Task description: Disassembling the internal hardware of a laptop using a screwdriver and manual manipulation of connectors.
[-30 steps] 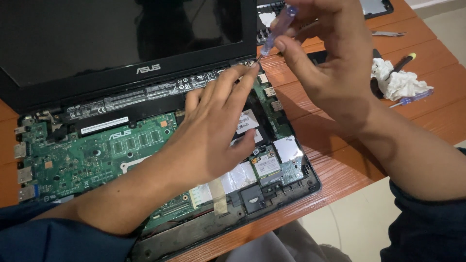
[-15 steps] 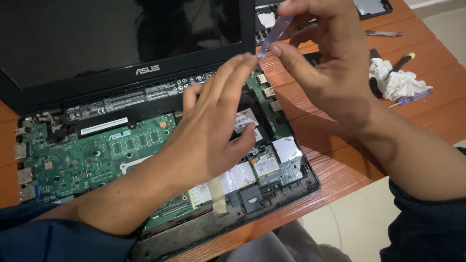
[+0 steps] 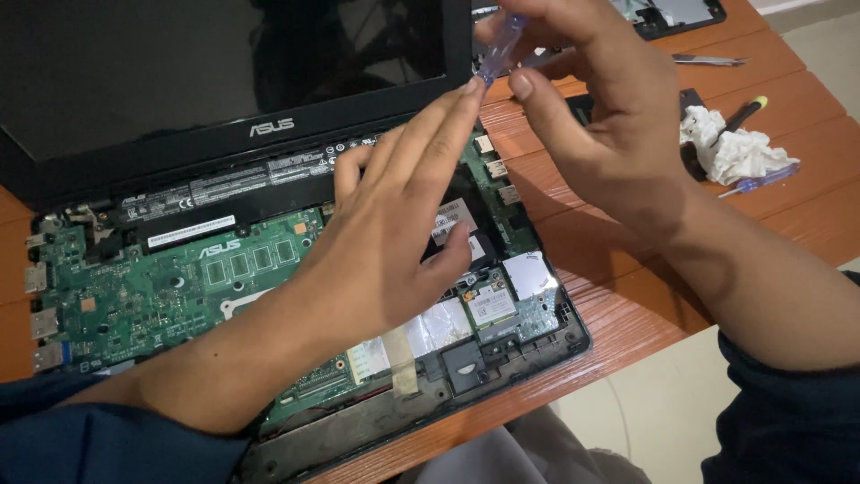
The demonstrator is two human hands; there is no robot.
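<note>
Purple screwdriver [image 3: 502,45] pinched in right hand [image 3: 609,125] fingers [image 3: 528,90].

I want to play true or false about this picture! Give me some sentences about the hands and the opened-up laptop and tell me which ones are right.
1. The left hand lies flat on the green circuit board. True.
2. The right hand is empty. False: it pinches a small clear purple tool.
3. The laptop screen is lit. False: it is dark.
4. A crumpled white tissue lies on the wooden table. True.
5. The keyboard is still on. False: the insides are bare.
</note>
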